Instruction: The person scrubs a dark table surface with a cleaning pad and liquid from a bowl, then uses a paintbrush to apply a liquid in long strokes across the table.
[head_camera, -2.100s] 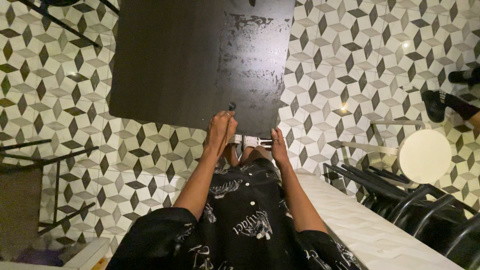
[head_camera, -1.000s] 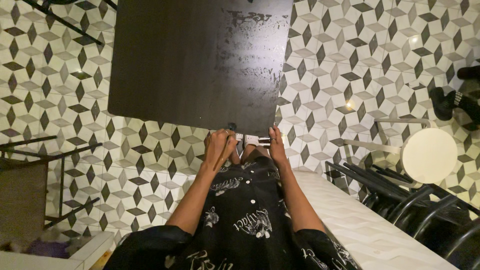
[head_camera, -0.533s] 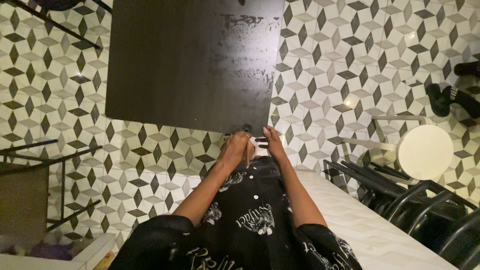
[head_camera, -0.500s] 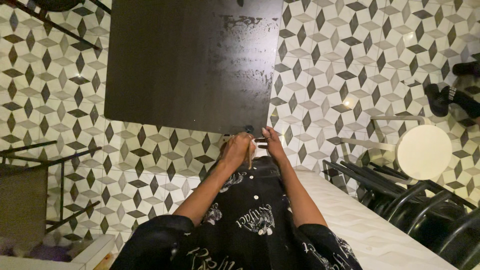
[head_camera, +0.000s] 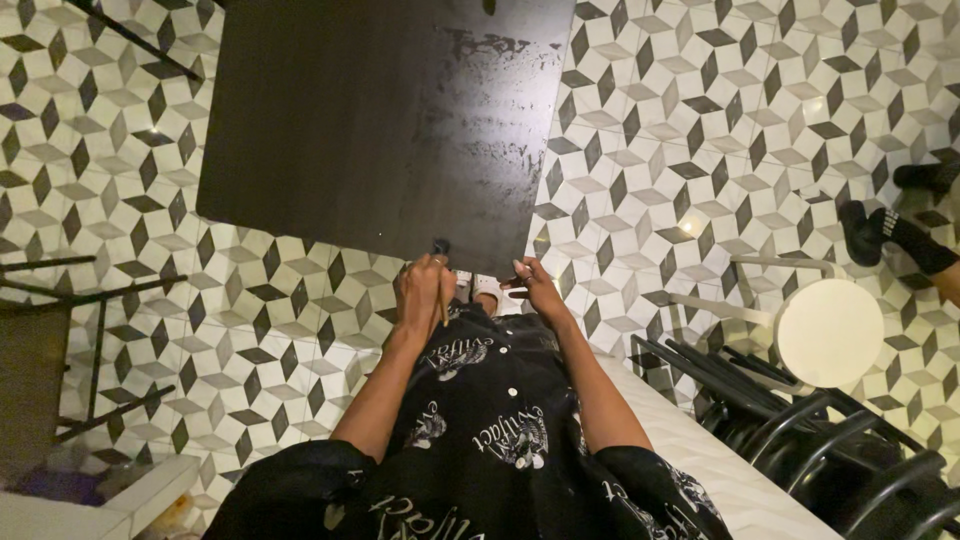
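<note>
While the left hand (head_camera: 424, 291) grips a thin brush (head_camera: 441, 262), the open right hand (head_camera: 534, 287) touches the scuffed dark table (head_camera: 380, 120).

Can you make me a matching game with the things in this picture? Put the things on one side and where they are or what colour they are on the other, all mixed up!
Things:
1. dark table
2. round white stool
3. left hand
4. floor tiles

Matches:
A. black, grey and white diamond pattern
B. on the right, by black chairs
C. holds a thin stick-like tool
D. top middle, worn patchy surface

Pairs: 1-D, 2-B, 3-C, 4-A
</note>
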